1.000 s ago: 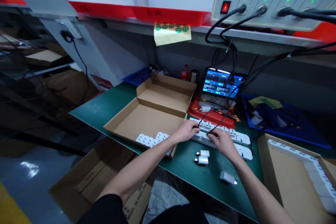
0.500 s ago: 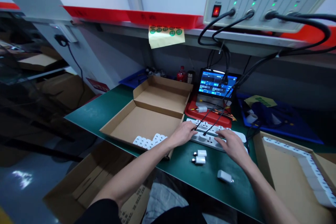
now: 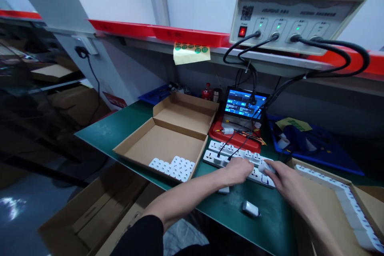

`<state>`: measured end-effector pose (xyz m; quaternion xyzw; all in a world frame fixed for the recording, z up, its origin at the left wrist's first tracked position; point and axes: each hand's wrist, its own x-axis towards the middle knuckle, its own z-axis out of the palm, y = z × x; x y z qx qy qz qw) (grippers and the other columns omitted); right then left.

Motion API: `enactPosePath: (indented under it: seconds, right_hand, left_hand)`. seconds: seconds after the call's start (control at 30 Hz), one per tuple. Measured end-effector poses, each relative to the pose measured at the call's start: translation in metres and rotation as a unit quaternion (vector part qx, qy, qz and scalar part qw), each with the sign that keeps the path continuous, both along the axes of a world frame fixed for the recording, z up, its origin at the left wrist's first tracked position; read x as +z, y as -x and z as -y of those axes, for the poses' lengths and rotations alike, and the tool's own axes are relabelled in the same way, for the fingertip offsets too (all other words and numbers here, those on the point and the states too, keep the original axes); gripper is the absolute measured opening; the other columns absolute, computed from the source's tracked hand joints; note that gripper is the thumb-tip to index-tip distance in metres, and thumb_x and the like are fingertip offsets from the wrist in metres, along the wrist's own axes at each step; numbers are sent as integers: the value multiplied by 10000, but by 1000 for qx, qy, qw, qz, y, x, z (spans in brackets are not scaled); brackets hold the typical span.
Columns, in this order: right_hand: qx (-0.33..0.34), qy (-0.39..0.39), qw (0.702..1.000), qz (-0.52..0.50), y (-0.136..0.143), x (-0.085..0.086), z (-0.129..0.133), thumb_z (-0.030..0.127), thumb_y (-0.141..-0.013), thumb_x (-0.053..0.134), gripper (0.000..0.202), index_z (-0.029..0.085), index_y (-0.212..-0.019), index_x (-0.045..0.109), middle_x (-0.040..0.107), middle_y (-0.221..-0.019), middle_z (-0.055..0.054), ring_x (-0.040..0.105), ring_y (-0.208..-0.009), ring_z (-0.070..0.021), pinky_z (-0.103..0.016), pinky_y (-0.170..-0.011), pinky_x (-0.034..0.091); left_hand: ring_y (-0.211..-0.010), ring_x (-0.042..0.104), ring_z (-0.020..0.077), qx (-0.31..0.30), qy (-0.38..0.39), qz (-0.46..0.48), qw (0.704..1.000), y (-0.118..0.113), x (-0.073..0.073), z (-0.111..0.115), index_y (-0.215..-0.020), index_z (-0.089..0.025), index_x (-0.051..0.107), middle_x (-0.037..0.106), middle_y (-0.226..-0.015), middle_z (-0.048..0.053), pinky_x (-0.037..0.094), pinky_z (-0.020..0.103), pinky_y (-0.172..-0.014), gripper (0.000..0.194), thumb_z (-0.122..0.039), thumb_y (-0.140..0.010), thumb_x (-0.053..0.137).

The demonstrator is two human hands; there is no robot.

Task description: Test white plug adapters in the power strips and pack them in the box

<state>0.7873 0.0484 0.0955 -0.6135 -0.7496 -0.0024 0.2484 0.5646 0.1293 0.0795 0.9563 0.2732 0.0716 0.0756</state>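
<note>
My right hand (image 3: pixel 280 174) is closed around a white charger (image 3: pixel 266 168), held above the right part of the front power strip (image 3: pixel 211 158). My left hand (image 3: pixel 240 170) is over the middle of that same strip, its fingers drawn together; whatever is between them is hidden. Behind lies a second white power strip (image 3: pixel 214 145), with black cables running down to the strips. One white charger (image 3: pixel 251 209) rests on the green table nearer to me. Another white charger (image 3: pixel 223 190) is partly covered by my left forearm.
Left of the strips stands an open cardboard box (image 3: pixel 141 140) with several white chargers in one corner. Another box (image 3: pixel 318 204) at right has white chargers along its edges. Behind are a lit screen (image 3: pixel 244 102), a red tray (image 3: pixel 234 141) and a blue tray (image 3: pixel 339 156).
My left hand has moved right along the front strip and closed. My right hand has taken hold of a white charger. The view has shifted slightly.
</note>
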Motion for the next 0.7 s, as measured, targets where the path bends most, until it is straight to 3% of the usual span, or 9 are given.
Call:
enactPosePath:
  seconds: [0.07, 0.17, 0.23, 0.3, 0.37, 0.43, 0.53, 0.6, 0.7]
  right_hand:
    - [16, 4, 999, -43, 1, 13, 10, 576, -1066, 528, 465, 250, -1305, 756, 808, -1259, -136, 788, -1070, -324, -433, -907, 635]
    - [31, 12, 993, -113, 16, 26, 22, 594, -1057, 581, 447, 274, -1309, 767, 812, -1238, -110, 781, -1061, -293, -398, -913, 635]
    - [40, 11, 987, -157, 33, 32, 25, 587, -1045, 622, 417, 291, -1300, 771, 808, -1232, -93, 776, -1023, -269, -374, -888, 640]
    - [48, 0, 979, -197, 53, 36, 24, 581, -1034, 650, 384, 295, -1257, 779, 800, -1212, -86, 768, -955, -247, -354, -830, 646]
    - [54, -16, 974, -221, 73, 38, 21, 577, -1030, 661, 359, 293, -1213, 783, 791, -1204, -90, 763, -916, -238, -348, -785, 647]
    - [67, -27, 972, -221, 89, 38, 17, 576, -1034, 654, 349, 298, -1198, 786, 783, -1225, -102, 768, -951, -253, -366, -806, 654]
    - [102, -30, 979, -176, 96, 27, 12, 599, -1044, 611, 370, 338, -1243, 783, 775, -1279, -105, 773, -1048, -299, -424, -866, 658]
    - [123, -32, 985, -116, 85, 8, 12, 637, -1028, 601, 404, 376, -1286, 770, 779, -1293, -92, 779, -1066, -325, -461, -864, 660]
    - [144, -14, 989, -28, 55, -36, 18, 686, -959, 658, 436, 420, -1283, 777, 808, -1240, -62, 796, -1003, -340, -475, -783, 661]
  left_hand:
    - [-1009, 742, 309, 12, 21, 48, 999, 4, 5, -1, -1128, -158, 752, 771, -1104, 151, 616, 406, -884, 250, -103, -895, 678]
    - [-1114, 720, 281, 36, 93, 218, 971, 14, 18, 5, -1213, -184, 773, 762, -1161, 138, 589, 403, -1014, 255, -224, -1046, 584]
    - [-1148, 722, 262, 53, 190, 353, 915, 20, 23, 15, -1238, -201, 792, 779, -1191, 120, 574, 401, -1075, 303, -322, -1097, 553]
    - [-1186, 728, 262, 76, 283, 458, 839, 25, 22, 27, -1299, -199, 787, 792, -1258, 116, 569, 419, -1114, 353, -405, -1096, 585]
    - [-1211, 731, 281, 96, 349, 513, 779, 34, 16, 40, -1418, -192, 735, 778, -1337, 130, 579, 447, -1112, 477, -487, -1047, 682]
    - [-1199, 738, 295, 95, 396, 522, 749, 51, 10, 49, -1522, -187, 659, 766, -1360, 145, 597, 458, -1080, 651, -505, -968, 788]
    - [-1168, 741, 282, 115, 381, 511, 762, 103, 10, 49, -1548, -197, 616, 743, -1377, 146, 603, 438, -1054, 758, -447, -880, 874]
    - [-1128, 727, 262, 175, 284, 486, 807, 158, 20, 41, -1460, -202, 658, 721, -1371, 136, 599, 413, -1022, 679, -402, -851, 882]
    - [-1051, 692, 248, 310, 98, 365, 872, 254, 39, 20, -1213, -184, 731, 699, -1262, 119, 579, 387, -953, 367, -371, -902, 788]
